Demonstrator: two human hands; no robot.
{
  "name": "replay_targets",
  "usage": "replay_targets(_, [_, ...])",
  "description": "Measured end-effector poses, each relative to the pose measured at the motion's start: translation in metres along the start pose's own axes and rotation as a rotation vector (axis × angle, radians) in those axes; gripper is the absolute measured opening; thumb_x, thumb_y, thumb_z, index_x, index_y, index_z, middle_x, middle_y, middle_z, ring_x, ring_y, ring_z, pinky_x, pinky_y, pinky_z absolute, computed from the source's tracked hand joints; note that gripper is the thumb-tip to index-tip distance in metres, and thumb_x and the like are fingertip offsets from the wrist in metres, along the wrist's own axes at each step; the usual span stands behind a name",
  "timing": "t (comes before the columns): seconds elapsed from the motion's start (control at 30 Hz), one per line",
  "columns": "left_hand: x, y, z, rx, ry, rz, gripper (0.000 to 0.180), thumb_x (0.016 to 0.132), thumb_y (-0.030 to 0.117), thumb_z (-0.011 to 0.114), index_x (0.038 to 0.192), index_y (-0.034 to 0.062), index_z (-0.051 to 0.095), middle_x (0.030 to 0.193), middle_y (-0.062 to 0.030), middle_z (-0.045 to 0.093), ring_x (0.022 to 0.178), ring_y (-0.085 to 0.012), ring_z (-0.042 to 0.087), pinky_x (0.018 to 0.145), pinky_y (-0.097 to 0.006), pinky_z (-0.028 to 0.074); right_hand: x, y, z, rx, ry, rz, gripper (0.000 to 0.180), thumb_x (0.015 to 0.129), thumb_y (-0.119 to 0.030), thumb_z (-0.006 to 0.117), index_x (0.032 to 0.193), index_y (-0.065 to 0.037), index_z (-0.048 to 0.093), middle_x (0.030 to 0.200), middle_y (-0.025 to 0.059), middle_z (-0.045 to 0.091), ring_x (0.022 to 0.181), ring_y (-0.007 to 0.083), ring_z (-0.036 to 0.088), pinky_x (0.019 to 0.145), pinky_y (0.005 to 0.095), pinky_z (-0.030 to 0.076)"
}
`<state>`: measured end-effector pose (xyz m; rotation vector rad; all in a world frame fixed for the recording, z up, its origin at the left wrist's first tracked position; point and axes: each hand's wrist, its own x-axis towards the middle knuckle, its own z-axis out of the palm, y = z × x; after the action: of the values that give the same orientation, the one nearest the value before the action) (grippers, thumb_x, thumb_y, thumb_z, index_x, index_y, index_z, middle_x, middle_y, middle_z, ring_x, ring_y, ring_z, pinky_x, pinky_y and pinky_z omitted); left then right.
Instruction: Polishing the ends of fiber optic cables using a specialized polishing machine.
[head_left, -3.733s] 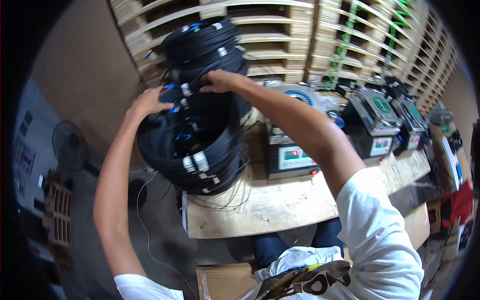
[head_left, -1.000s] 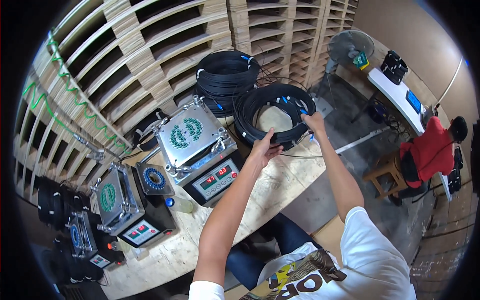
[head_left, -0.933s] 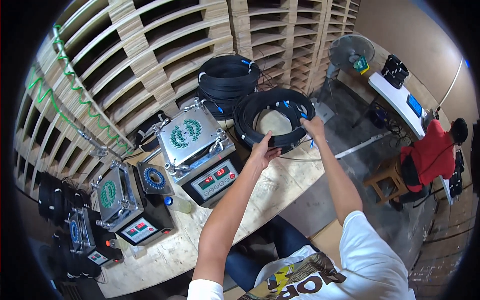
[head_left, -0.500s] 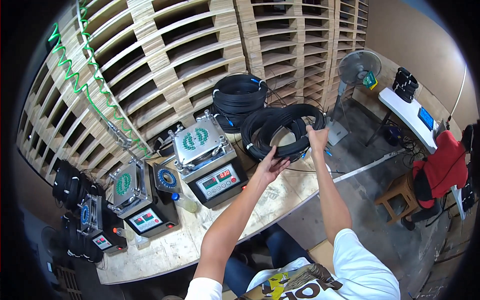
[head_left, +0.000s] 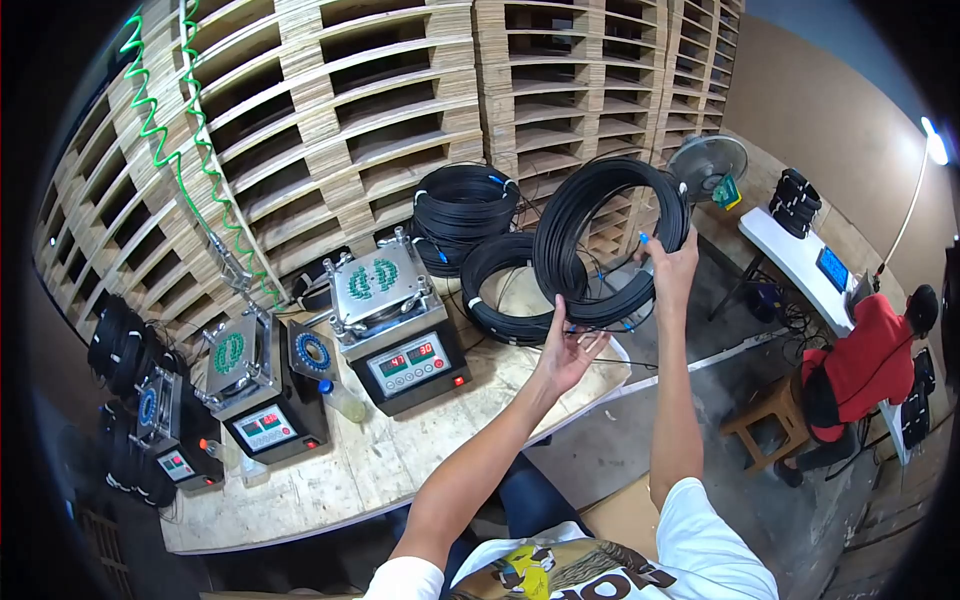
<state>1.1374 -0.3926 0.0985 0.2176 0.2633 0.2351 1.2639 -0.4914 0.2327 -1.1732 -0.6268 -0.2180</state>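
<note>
Lifted off the flat coil [head_left: 505, 290] on the wooden bench [head_left: 400, 465], one black cable hoop [head_left: 610, 245] stood upright in air, right hand [head_left: 672, 268] gripping its rim, left hand [head_left: 568, 350] open-fingered beneath, barely touching.

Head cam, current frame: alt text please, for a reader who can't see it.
A person lifts a coil of black cable above a wooden workbench, right hand gripping it, left hand open at its lower edge. More cable coils and grey machines with red displays sit before stacked pallets.
</note>
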Motion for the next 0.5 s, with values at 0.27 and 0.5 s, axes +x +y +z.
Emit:
replay_targets(0.27, [-0.030, 0.006, 0.052, -0.199, -0.171, 0.078, 0.069, 0.090, 0.056, 0.067, 0.119, -0.0052, 0.055, 0.112, -0.0206, 0.065, 0.109, -0.0345, 0.065, 0.102, -0.048, 0.053, -0.024, -0.079, -0.011, 0.161, -0.097, -0.067, 0.054, 0.078, 0.003, 0.061, 0.131, 0.002, 0.049, 0.086, 0.0068, 0.057, 0.060, 0.0121, 0.054, 0.054, 0.0263, 0.046])
replay_targets(0.5, [-0.091, 0.063, 0.037, 0.924, -0.231, -0.053, 0.082, 0.092, 0.065, 0.058, 0.142, 0.0011, 0.044, 0.133, -0.0211, 0.059, 0.116, -0.0340, 0.064, 0.103, -0.045, 0.053, -0.018, -0.137, -0.047, 0.215, -0.343, -0.144, 0.065, 0.074, 0.001, 0.060, 0.137, 0.005, 0.046, 0.077, 0.0065, 0.055, 0.054, 0.0111, 0.051, 0.055, 0.0257, 0.045])
